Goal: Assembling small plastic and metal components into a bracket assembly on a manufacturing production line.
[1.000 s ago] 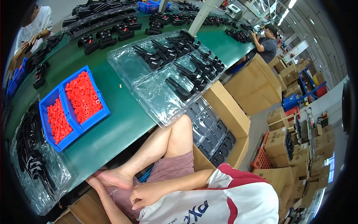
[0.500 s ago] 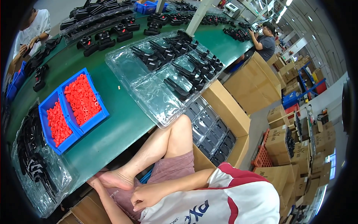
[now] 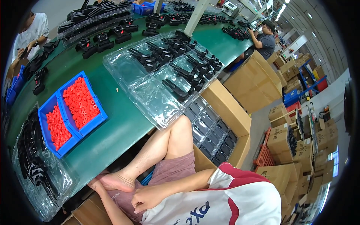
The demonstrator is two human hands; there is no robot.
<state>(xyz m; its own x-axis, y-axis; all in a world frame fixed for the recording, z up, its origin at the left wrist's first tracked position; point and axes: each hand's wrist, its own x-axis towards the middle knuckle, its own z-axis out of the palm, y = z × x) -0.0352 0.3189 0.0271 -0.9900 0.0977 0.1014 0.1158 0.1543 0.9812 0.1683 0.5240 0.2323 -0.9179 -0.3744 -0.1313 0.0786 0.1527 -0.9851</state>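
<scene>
My right hand [image 3: 145, 199] rests over my lap, against the pink-purple shorts [image 3: 174, 168], with its fingers curled into a loose fist. Nothing shows in it. My left hand [image 3: 96, 183] is down beside my bare foot [image 3: 118, 181], near the table's front edge; its fingers are hidden, so whether it grips the foot is unclear. On the green table [image 3: 123, 138] in front of me stands a blue two-part bin [image 3: 87, 132] full of small red ring-like pieces [image 3: 79, 103]. A clear plastic tray [image 3: 152, 108] with black long-armed parts [image 3: 180, 90] lies to its right.
Another clear tray [image 3: 56, 180] of black parts lies at the left. Black assemblies [image 3: 103, 41] line the table's far side. An open carton [image 3: 243, 150] holds trayed parts by my knee. A post [image 3: 197, 18] rises from the table. Two other people work farther off.
The view has shifted very slightly, so the table and the things on it sit a little farther left. Both hands have stayed in place.
</scene>
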